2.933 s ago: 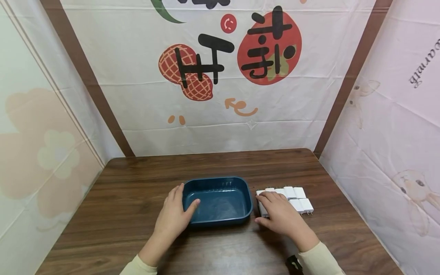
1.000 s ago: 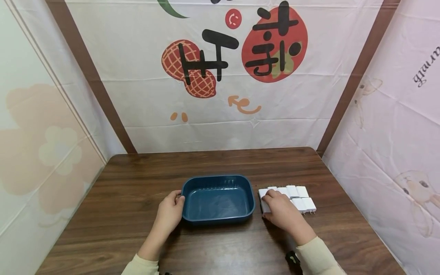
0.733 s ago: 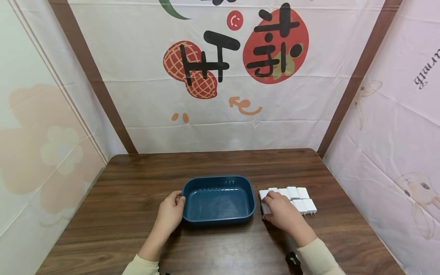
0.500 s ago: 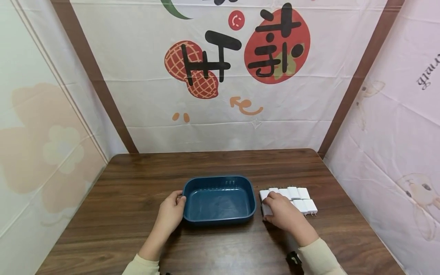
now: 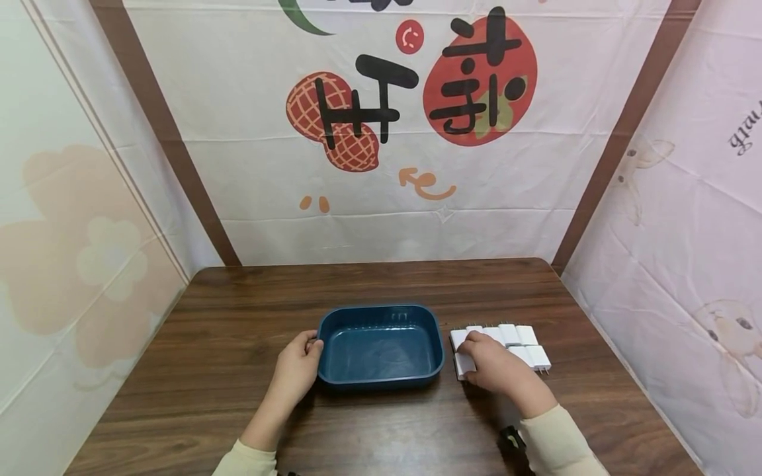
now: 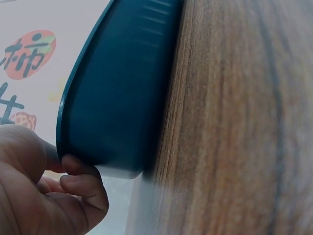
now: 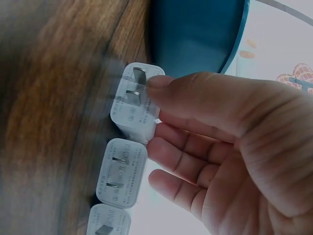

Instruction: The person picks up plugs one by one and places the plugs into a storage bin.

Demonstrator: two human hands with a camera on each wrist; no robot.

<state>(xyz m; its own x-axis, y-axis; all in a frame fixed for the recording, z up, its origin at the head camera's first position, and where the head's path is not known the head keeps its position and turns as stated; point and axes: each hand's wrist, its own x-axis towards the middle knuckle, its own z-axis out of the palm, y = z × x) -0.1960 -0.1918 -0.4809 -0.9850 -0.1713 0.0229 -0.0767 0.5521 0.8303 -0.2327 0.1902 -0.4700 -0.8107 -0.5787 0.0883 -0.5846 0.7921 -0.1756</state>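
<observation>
A blue rectangular tray (image 5: 381,354) stands upright on the table, with nothing lying in it. At its left end my left hand (image 5: 296,365) grips the rim; the left wrist view shows curled fingers (image 6: 85,183) against the outer wall. To the tray's right, white plug chargers (image 5: 528,356) lie in two rows. My right hand (image 5: 499,367) pinches the front-row charger (image 7: 134,100) closest to the tray. Its thumb (image 7: 164,88) lies on the pronged face, while the index fingertip is hidden behind. Another charger (image 7: 122,172) sits beside it, prongs facing the camera.
The wooden table (image 5: 256,297) has its back edge against a printed cloth (image 5: 250,165). More cloth hangs at both sides. Near the right sleeve (image 5: 559,439) there is a dark band (image 5: 510,437).
My left hand went from lying open over the tray's left rim to gripping it. My right hand has shifted slightly right, uncovering more of the end charger.
</observation>
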